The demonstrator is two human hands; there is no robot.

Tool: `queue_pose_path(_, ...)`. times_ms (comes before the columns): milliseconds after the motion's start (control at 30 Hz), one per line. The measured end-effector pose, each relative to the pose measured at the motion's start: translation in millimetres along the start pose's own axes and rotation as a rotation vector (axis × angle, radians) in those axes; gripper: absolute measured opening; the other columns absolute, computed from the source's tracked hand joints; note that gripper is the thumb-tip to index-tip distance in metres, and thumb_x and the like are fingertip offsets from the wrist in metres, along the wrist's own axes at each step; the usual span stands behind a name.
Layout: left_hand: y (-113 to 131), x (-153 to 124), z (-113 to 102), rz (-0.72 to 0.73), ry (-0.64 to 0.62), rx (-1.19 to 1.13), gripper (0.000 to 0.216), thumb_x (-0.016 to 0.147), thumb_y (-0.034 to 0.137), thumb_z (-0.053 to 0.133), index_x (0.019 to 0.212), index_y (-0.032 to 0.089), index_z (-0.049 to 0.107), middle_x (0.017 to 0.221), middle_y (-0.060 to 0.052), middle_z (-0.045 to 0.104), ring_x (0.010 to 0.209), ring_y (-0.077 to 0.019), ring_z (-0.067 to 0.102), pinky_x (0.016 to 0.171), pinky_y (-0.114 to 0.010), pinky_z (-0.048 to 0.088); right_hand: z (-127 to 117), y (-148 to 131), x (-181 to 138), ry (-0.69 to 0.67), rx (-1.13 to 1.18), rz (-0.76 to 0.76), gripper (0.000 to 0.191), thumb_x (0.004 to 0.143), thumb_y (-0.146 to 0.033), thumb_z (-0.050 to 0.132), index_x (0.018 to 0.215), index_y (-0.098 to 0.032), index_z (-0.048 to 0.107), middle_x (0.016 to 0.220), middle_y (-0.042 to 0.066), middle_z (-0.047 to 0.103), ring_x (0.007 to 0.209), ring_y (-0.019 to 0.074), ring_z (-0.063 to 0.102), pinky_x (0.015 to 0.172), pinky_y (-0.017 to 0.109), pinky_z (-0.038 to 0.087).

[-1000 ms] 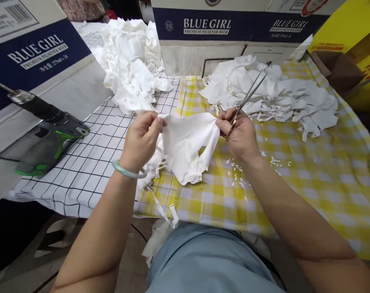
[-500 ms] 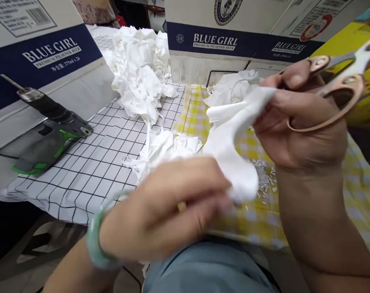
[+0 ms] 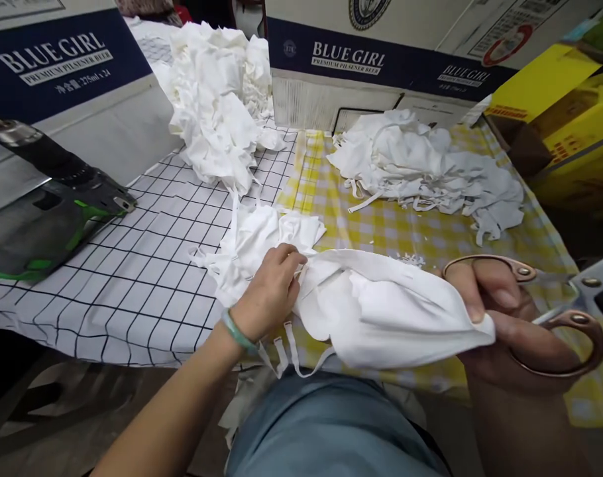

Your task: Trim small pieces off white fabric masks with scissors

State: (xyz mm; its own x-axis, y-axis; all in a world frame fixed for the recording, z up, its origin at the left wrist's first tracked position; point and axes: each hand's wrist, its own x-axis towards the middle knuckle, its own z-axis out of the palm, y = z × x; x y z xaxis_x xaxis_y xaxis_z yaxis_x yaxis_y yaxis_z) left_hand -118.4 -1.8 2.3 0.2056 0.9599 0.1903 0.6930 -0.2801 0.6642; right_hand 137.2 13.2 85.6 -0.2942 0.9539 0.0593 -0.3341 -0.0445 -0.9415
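A white fabric piece [image 3: 381, 311] is stretched between my hands over the near edge of the table, narrow white straps [image 3: 294, 348] hanging from its left end. My right hand [image 3: 510, 318] pinches its right end between thumb and finger. Looped on the same hand are scissors [image 3: 580, 318] with copper-coloured handles, their blades pointing away to the right. My left hand [image 3: 274, 291], a green bangle on its wrist, is closed on the left end of the fabric. Just behind it lies a small heap of similar white pieces [image 3: 262, 232].
Larger white fabric piles stand at the back left [image 3: 217, 99] and right [image 3: 421, 159]. A power drill [image 3: 57, 179] leans by the left carton [image 3: 83, 86]; another carton [image 3: 361, 86] stands behind. White scraps [image 3: 408, 260] dot the yellow checked cloth [image 3: 346, 228].
My right hand has come down and nearer, with the scissors and fabric. The fabric has been spread out between both hands. My left hand has moved away from me to its left end.
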Motion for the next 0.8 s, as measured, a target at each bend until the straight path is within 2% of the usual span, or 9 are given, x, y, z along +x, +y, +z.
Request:
queue_pose_path(100, -12, 11, 2, 0.085, -0.164, 0.072, 0.044, 0.076, -0.005, 0.044, 0.112, 0.014, 0.060, 0.116, -0.013, 0.057, 0.109, -0.0268, 0.051, 0.096, -0.044, 0.047, 6, -8, 0, 0.025, 0.015, -0.032, 0.039, 0.066, -0.027, 0.082, 0.069, -0.026, 0.044, 0.055, -0.003, 0.037, 0.055, 0.0164, 0.041, 0.052, 0.029, 0.040)
queue_pose_path(167, -17, 11, 1, 0.112, -0.260, 0.101, 0.037, 0.078, -0.003, 0.047, 0.106, 0.016, 0.064, 0.109, -0.012, 0.060, 0.105, -0.0264, 0.051, 0.092, -0.044, 0.049, 6, -6, 1, 0.006, 0.039, -0.039, 0.038, 0.066, -0.026, 0.082, 0.069, -0.026, 0.044, 0.056, -0.003, 0.038, 0.056, 0.0167, 0.040, 0.052, 0.029, 0.040)
queue_pose_path(300, -21, 1, -4, 0.164, -0.188, 0.110, 0.017, 0.089, 0.011, 0.051, 0.085, 0.015, 0.067, 0.102, -0.012, 0.059, 0.099, -0.0253, 0.051, 0.087, -0.042, 0.049, 6, 10, 6, -0.054, 0.050, -0.002, 0.034, 0.069, -0.023, 0.077, 0.071, -0.025, 0.043, 0.058, -0.003, 0.041, 0.053, 0.0146, 0.039, 0.048, 0.027, 0.036)
queue_pose_path(367, -21, -4, -5, 0.210, -0.135, 0.110, 0.016, 0.089, 0.010, 0.051, 0.087, 0.015, 0.066, 0.109, -0.013, 0.059, 0.104, -0.0260, 0.050, 0.091, -0.043, 0.048, 10, 18, 8, -0.081, 0.012, 0.044, 0.034, 0.071, -0.026, 0.074, 0.070, -0.025, 0.040, 0.059, -0.003, 0.042, 0.052, 0.0143, 0.039, 0.047, 0.026, 0.035)
queue_pose_path(467, -21, -9, -2, 0.269, -0.233, 0.204, 0.028, 0.084, 0.003, 0.052, 0.102, 0.019, 0.066, 0.126, -0.012, 0.057, 0.117, -0.0300, 0.047, 0.098, -0.048, 0.043, 15, 28, 14, -0.092, -0.041, 0.101, 0.040, 0.068, -0.035, 0.075, 0.069, -0.025, 0.036, 0.059, -0.003, 0.043, 0.052, 0.0146, 0.041, 0.046, 0.026, 0.037)
queue_pose_path(567, -21, -10, -1, 0.277, -0.320, 0.311, 0.024, 0.083, 0.004, 0.054, 0.095, 0.019, 0.068, 0.125, -0.011, 0.060, 0.115, -0.0325, 0.048, 0.095, -0.051, 0.043, 14, 36, 19, -0.118, -0.061, 0.119, 0.040, 0.069, -0.037, 0.075, 0.071, -0.025, 0.037, 0.061, -0.003, 0.046, 0.054, 0.0150, 0.045, 0.050, 0.028, 0.041)
queue_pose_path(633, -20, -9, -4, 0.280, -0.243, 0.321, 0.014, 0.085, 0.009, 0.055, 0.084, 0.017, 0.065, 0.121, -0.013, 0.062, 0.114, -0.0327, 0.049, 0.094, -0.051, 0.044, 13, 44, 18, -0.138, -0.148, 0.101, 0.031, 0.076, -0.035, 0.072, 0.075, -0.025, 0.043, 0.070, -0.001, 0.055, 0.066, 0.0177, 0.054, 0.061, 0.031, 0.047)
queue_pose_path(700, -17, -7, -11, 0.296, -0.101, 0.302, 0.013, 0.087, 0.011, 0.054, 0.077, 0.017, 0.061, 0.115, -0.013, 0.063, 0.113, -0.0316, 0.049, 0.095, -0.050, 0.045, 16, 57, 13, -0.108, -0.333, 0.053, 0.025, 0.080, -0.031, 0.071, 0.082, -0.025, 0.047, 0.090, 0.004, 0.064, 0.090, 0.0217, 0.061, 0.080, 0.036, 0.050)
queue_pose_path(800, -5, -5, -22, 0.330, 0.074, 0.241, 0.017, 0.086, 0.009, 0.052, 0.073, 0.019, 0.056, 0.089, -0.009, 0.062, 0.098, -0.0255, 0.053, 0.097, -0.048, 0.046, 31, 87, 3, -0.066, -0.582, -0.002, 0.038, 0.071, -0.030, 0.080, 0.088, -0.025, 0.047, 0.117, 0.007, 0.061, 0.111, 0.0253, 0.058, 0.096, 0.040, 0.046)
